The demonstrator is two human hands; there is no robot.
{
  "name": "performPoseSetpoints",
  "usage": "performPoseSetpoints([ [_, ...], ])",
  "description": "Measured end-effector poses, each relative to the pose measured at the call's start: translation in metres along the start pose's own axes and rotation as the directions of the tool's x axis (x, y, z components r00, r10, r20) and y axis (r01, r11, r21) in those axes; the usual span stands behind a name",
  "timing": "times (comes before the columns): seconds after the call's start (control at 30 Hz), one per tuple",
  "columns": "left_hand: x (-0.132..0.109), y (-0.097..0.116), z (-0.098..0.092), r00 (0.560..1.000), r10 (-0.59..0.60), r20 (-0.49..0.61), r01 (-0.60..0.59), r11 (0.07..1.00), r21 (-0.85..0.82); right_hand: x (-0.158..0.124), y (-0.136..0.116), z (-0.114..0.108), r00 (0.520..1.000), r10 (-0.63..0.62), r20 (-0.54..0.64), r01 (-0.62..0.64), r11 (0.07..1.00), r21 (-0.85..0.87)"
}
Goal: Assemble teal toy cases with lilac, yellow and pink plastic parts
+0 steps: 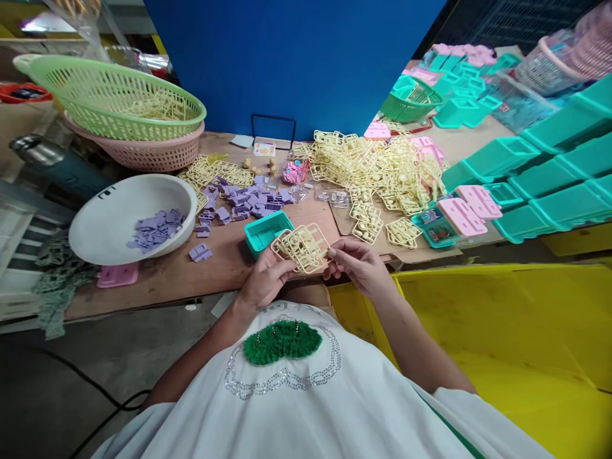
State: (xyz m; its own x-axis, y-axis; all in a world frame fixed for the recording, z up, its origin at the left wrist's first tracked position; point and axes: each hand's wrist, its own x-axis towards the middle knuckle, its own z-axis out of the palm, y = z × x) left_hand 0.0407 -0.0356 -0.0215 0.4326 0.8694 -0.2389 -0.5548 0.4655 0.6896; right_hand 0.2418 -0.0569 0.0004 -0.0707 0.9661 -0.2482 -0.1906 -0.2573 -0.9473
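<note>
Cream plastic part frames [306, 247], apparently more than one overlapping, are held just over the table's front edge. My left hand [268, 278] grips their left side, thumb on top. At their right edge my right hand [356, 262] is closed, thumb and fingers pinching the frame. Directly behind the left hand stands a small teal box [268, 231], open at the top. A large heap of similar cream frames [377, 166] lies behind my right hand. Loose purple plastic pieces [251, 201] are spread to the left of the box.
A white bowl [86, 223] with purple pieces stands at left, near stacked green [115, 115] and pink baskets [157, 150]. Teal boxes [564, 204] are stacked at right, beside pink lids [461, 217]. A yellow bin [507, 319] sits below the table's right side. A blue panel [296, 64] rises behind.
</note>
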Motion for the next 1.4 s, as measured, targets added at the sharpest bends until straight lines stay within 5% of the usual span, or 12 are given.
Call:
performPoseSetpoints([
  [0.2,-0.001,0.001,0.004,1.0,0.025,0.016,-0.025,1.0,0.008,0.004,0.007,0.001,0.998,-0.05,0.028,0.054,0.985,-0.162],
  [0.4,-0.001,-0.004,0.002,1.0,0.021,0.01,-0.022,0.999,0.026,0.01,0.013,0.005,0.955,-0.282,-0.091,0.227,0.893,-0.388],
  [0.7,-0.002,0.01,-0.001,0.993,-0.105,0.048,0.112,0.98,-0.165,0.015,-0.003,-0.008,0.985,-0.086,-0.153,0.088,0.996,0.008],
  [0.9,-0.001,0.006,-0.002,0.994,-0.096,0.051,0.102,0.986,-0.129,0.021,-0.007,0.006,0.998,-0.056,0.025,0.059,0.994,-0.091],
  [1.27,-0.006,-0.005,-0.006,0.99,0.139,0.008,-0.135,0.946,0.294,0.028,0.008,0.022,0.944,-0.246,0.219,0.307,0.897,-0.318],
  [1.33,-0.01,-0.001,-0.009,0.962,0.269,0.032,-0.249,0.83,0.499,0.027,0.007,0.022,0.936,-0.268,0.227,0.333,0.885,-0.325],
  [1.4,-0.013,0.008,-0.016,0.891,0.449,0.069,-0.359,0.604,0.711,0.029,0.002,0.021,0.927,-0.332,0.173,0.372,0.867,-0.331],
])
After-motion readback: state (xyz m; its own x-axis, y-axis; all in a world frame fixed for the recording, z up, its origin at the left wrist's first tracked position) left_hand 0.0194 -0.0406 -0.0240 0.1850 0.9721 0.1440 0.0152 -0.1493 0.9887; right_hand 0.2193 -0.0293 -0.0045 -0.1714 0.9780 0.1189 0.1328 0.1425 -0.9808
